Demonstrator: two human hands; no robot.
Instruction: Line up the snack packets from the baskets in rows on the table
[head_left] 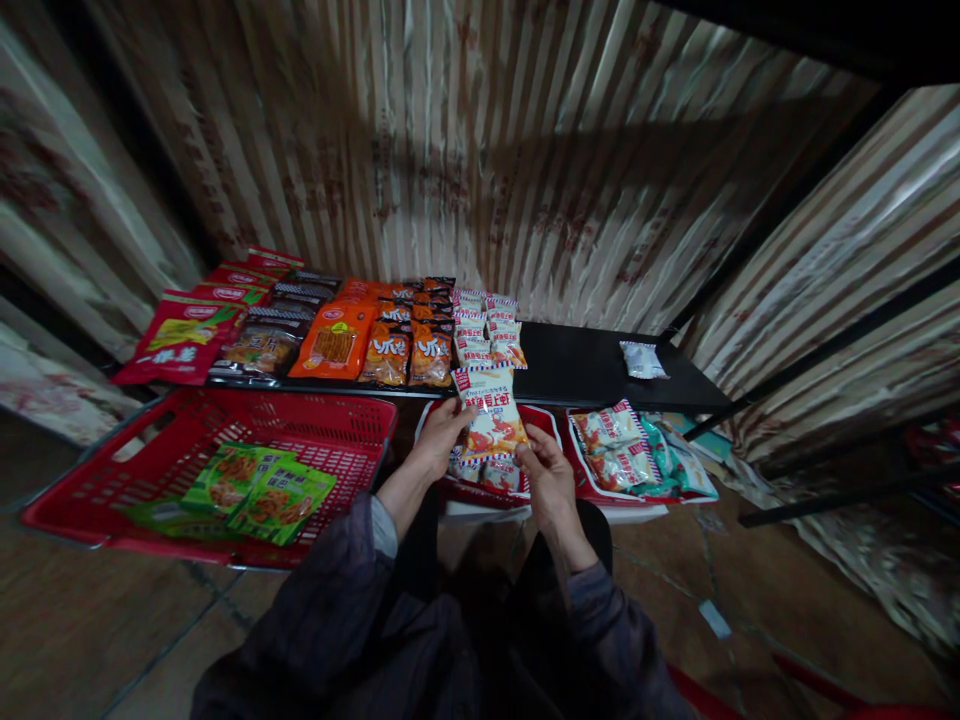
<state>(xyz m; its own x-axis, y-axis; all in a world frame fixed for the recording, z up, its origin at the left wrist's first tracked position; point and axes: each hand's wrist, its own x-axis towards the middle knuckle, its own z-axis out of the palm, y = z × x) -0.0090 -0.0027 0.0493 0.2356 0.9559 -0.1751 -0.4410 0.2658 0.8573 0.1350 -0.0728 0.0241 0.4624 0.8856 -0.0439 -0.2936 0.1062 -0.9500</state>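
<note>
A white snack bag (pixel 491 412) with red lettering and striped ends is held upright between my hands, above a small red basket (pixel 551 418). My left hand (pixel 442 440) pinches its left edge, and my right hand (pixel 547 475) grips its lower right corner. Similar bags (pixel 501 474) lie in the basket below, partly hidden by my hands. Just behind the held bag, rows of matching white bags (pixel 472 335) stand on the black shelf (pixel 577 365). To their left are orange-and-black bags (pixel 431 352), orange bags (pixel 332 338), dark bags (pixel 264 342) and red bags (pixel 184 335).
On the left, a large red basket (pixel 349 410) contains green packets (pixel 281 500). Another basket (pixel 592 492) at right holds white bags (pixel 619 450) and teal packets (pixel 664 460). One small white packet (pixel 642 360) lies on the shelf's right part. Black frame bars (pixel 817 350) cross the right side.
</note>
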